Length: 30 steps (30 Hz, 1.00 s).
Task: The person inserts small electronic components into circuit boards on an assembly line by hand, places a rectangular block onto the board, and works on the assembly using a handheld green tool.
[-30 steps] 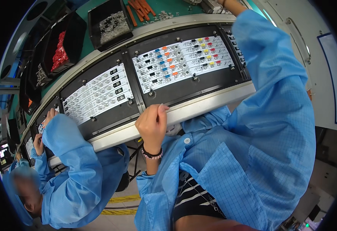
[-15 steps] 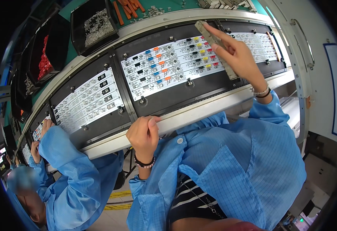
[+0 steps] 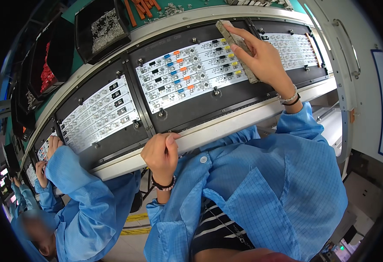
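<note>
My right hand grips a long, flat grey-beige bar with a rough surface. The bar stands slantwise across the right part of a white circuit board panel, hiding the parts beneath it. Rows of black, blue, orange and yellow connectors show on that panel to the left of the bar. My left hand is closed in a loose fist, apparently holding nothing. It lies against the silver rail along the near edge, below the middle panel.
Further white board panels sit in black trays at left and right. Behind are black bins of clear parts and red parts, plus orange sticks. At left a co-worker's blue sleeve reaches over the line.
My right hand has slid the bar leftward over the middle panel, so the red connectors seen before are now covered. My left hand has stayed almost in place at the rail.
</note>
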Motion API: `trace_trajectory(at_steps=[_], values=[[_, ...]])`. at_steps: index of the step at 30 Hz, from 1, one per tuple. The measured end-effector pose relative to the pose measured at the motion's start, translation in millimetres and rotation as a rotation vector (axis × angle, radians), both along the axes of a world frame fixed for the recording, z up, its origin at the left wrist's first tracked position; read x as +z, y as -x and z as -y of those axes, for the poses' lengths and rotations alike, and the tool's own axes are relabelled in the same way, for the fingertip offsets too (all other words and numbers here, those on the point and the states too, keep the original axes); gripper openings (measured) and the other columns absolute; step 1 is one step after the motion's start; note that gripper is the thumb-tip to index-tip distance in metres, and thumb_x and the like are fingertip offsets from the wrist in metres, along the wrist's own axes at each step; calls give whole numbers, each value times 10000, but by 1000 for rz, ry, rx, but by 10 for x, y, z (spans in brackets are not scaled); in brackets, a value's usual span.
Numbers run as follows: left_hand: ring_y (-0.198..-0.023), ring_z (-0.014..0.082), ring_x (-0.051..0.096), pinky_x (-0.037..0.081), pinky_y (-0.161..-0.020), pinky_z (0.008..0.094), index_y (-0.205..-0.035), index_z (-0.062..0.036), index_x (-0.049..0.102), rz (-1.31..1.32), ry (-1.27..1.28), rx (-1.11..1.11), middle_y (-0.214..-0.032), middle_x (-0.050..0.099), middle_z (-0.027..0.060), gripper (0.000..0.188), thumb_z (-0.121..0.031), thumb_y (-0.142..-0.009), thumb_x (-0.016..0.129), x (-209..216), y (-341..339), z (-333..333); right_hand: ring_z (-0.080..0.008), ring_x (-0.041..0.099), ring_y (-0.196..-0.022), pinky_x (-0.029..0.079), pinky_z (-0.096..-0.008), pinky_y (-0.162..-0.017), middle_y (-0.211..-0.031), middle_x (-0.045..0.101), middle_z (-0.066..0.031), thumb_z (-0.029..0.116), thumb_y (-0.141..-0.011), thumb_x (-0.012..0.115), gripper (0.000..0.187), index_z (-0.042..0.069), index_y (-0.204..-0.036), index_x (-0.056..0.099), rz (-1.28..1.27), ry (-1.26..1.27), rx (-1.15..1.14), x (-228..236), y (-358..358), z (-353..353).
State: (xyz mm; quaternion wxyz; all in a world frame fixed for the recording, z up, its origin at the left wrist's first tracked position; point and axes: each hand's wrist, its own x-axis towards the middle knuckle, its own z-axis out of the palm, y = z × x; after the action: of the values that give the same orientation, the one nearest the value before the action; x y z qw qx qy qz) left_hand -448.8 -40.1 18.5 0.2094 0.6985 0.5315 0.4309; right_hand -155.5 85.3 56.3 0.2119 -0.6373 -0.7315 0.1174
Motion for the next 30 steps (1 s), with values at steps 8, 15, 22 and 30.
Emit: trace_trajectory(at_steps=[8, 15, 22, 30], values=[[-451, 128, 509, 345, -441, 262, -726, -4, 648, 3, -6, 17, -550, 559, 46, 224, -40, -902, 513, 11, 39, -21, -284, 599, -551, 451, -393, -512, -629, 604, -106, 380, -910, 555, 422, 295, -1322, 530, 228, -129, 46, -99, 283, 36], [-467, 178, 517, 366, -457, 298, -723, -30, 652, -26, -77, -21, -556, 552, 51, 196, -41, -874, 528, 54, 92, -49, -303, 611, -571, 473, -407, -536, -651, 625, -118, 318, -931, 531, 376, 244, -1300, 545, 320, -32, 115, 170, 316, -85], [-482, 196, 523, 373, -463, 313, -725, -41, 651, 10, -102, -11, -564, 551, 49, 171, -36, -865, 553, 84, 130, -18, -281, 625, -777, 494, -395, -666, -881, 643, -109, 282, -931, 548, 286, 170, -1191, 594, 324, -288, 459, 309, 283, -1106], [-487, 198, 526, 377, -466, 315, -723, -42, 649, 27, -126, -3, -565, 551, 51, 175, -33, -868, 552, 39, 134, -20, -311, 637, -773, 509, -426, -666, -908, 646, -110, 270, -890, 594, 205, 71, -939, 579, 772, -422, 147, -526, 433, -2709]])
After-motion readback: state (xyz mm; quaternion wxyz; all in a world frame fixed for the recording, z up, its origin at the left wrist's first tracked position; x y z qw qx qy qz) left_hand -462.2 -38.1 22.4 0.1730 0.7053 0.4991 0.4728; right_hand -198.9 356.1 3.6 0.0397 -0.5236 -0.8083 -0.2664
